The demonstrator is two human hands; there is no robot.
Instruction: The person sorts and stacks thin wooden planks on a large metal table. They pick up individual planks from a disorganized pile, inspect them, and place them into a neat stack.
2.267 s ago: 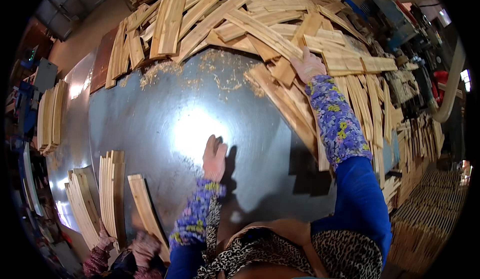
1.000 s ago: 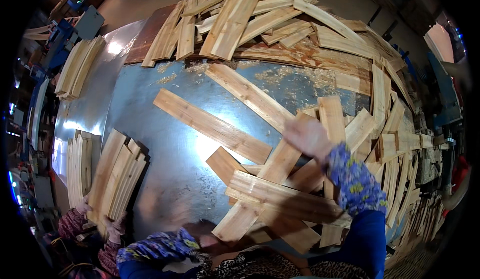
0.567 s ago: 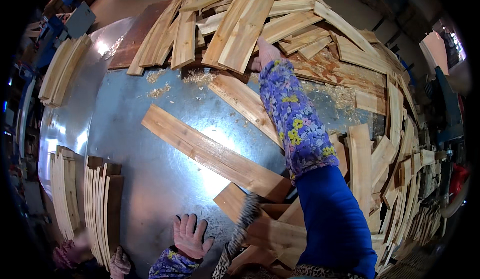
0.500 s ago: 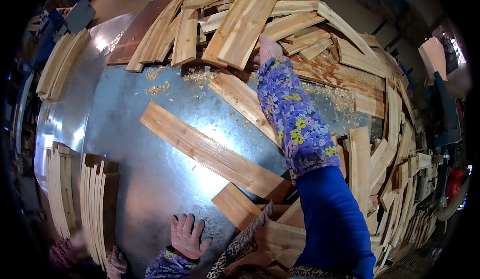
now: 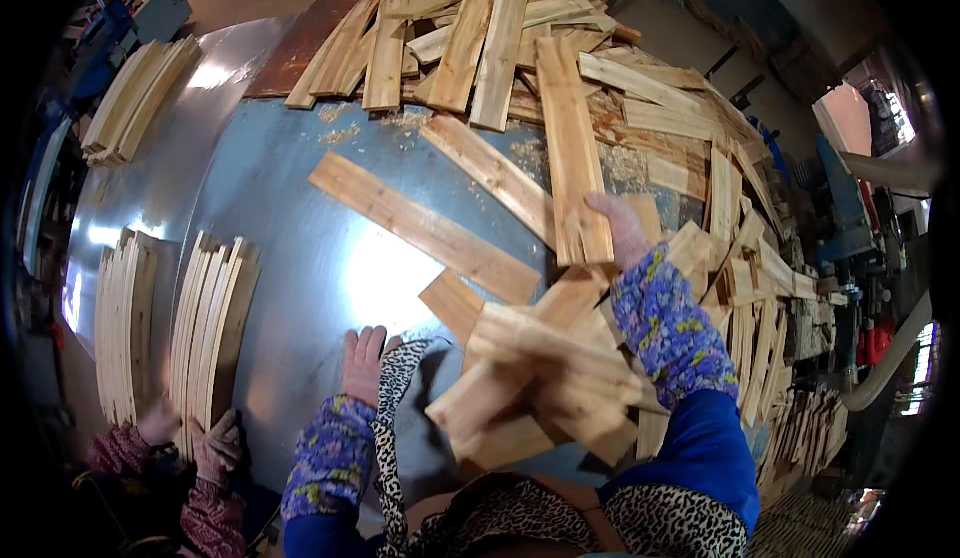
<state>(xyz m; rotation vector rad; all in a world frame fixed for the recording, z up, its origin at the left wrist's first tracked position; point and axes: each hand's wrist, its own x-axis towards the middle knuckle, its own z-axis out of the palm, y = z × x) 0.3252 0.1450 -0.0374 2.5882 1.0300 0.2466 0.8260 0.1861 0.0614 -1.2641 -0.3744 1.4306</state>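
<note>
My right hand (image 5: 622,233) grips the near end of a wooden board (image 5: 572,148), its thumb on the upper face. The board points away from me, over the metal table (image 5: 290,218). My left hand (image 5: 362,366) lies flat on the tabletop, fingers stretched out, holding nothing. Between my hands, right in front of my body, is a heap of crossed boards (image 5: 500,368), partly blurred. Two single boards lie slantwise farther off: a reddish-brown one (image 5: 425,226) and a paler one (image 5: 490,173).
A large loose pile of boards (image 5: 450,53) spans the far edge and curves down the right. At lower left a co-worker's hands (image 5: 213,448) hold a row of upright boards (image 5: 210,308), beside another row (image 5: 125,318). Sawdust (image 5: 340,136) and a patterned cloth strip (image 5: 395,398) lie about.
My right hand has come back from the far pile, bringing a board. The left hand stays flat on the table. The whole view has shifted somewhat.
</note>
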